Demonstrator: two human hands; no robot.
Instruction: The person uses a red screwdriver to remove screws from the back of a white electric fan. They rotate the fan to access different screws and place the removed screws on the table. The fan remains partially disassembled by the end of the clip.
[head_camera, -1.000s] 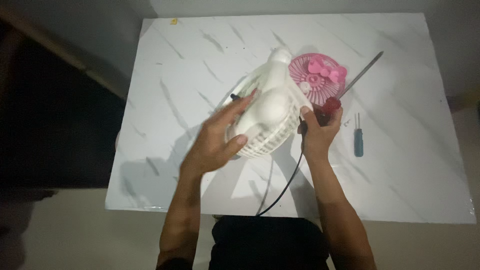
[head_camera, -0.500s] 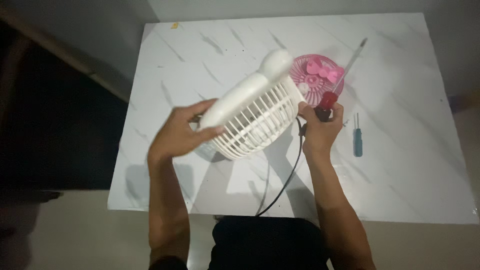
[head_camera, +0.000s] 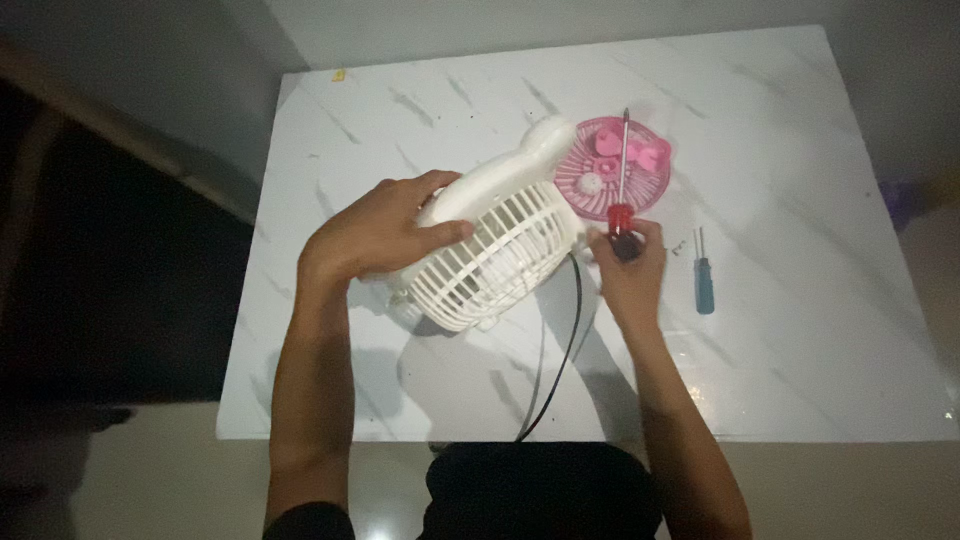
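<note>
White marble-pattern worktop (head_camera: 780, 150), dim room, dark floor at left, pale wall beyond the far edge.

Left hand (head_camera: 385, 230): forearm comes up from the near edge, wrist bent right, palm down over the white fan (head_camera: 490, 250). Fingers wrapped over the fan's rounded motor housing, thumb along the near side against the grille ribs. Firm grasp. Fan is tilted, grille facing the camera and downward, lower edge touching or just above the worktop, can't tell which. Sits centre of worktop, slightly left.

Right hand (head_camera: 625, 265): forearm nearly straight up from the near edge, fingers clenched round the red handle of a screwdriver (head_camera: 622, 175). Shaft points away from the person, lying across the pink grille (head_camera: 612, 168). Index fingertip close to the fan's right rim.

Pink grille lies flat just beyond the fan, touching or nearly touching its far end. Black cord (head_camera: 560, 350) runs from the fan toward the near edge between the forearms. Blue screwdriver (head_camera: 703, 280) lies flat right of the right hand, untouched.
</note>
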